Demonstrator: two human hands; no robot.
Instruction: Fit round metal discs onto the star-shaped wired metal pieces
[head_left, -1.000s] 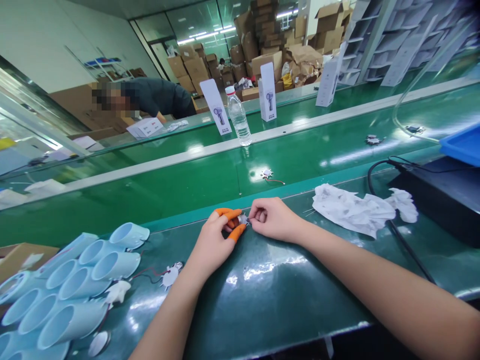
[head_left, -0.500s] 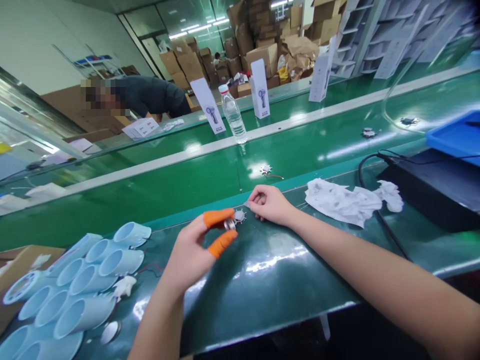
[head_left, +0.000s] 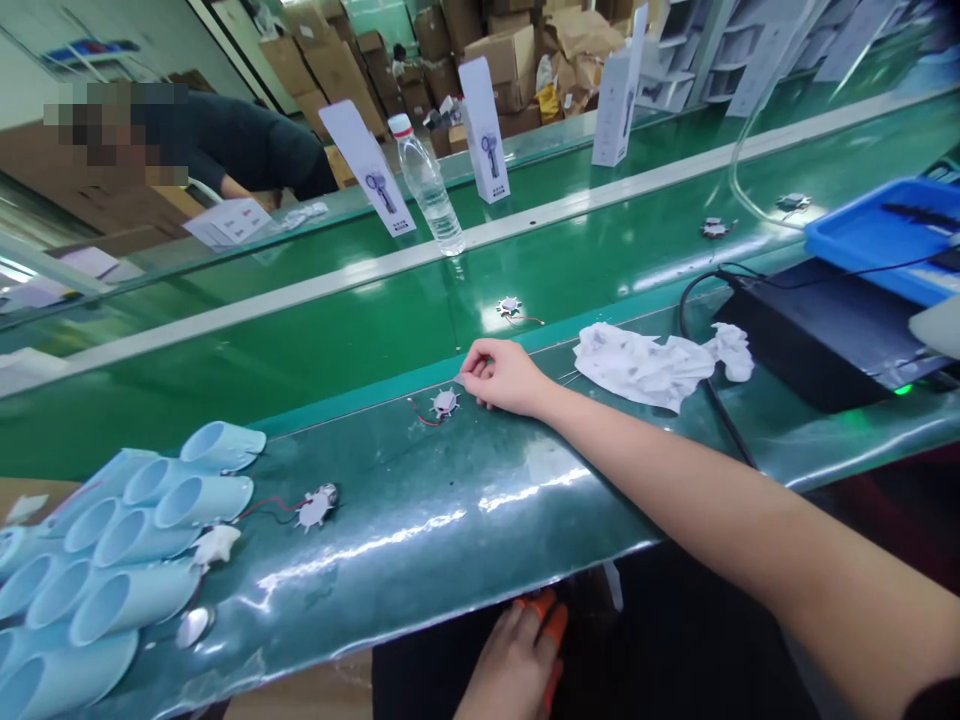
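My right hand rests on the green bench near its back edge, thumb and fingertips pinched on a small pale scrap. Just left of it lies a star-shaped circuit board with a red wire. My left hand, with orange finger covers, is below the bench's front edge. Its fingers are curled, and whatever they may hold is hidden. Farther left, a second star-shaped board with a metal part and wires lies near the light-blue plastic tubes. A round silver part sits in front of those tubes.
Crumpled white tissue lies right of my right hand, beside a black box under a blue tray. Behind runs a green conveyor with another board. A water bottle and white boxes stand beyond; a person bends at left.
My left hand has moved from beside the middle board, where it held a round silver part, down below the bench edge. My right hand keeps its pinch. The view has shifted.
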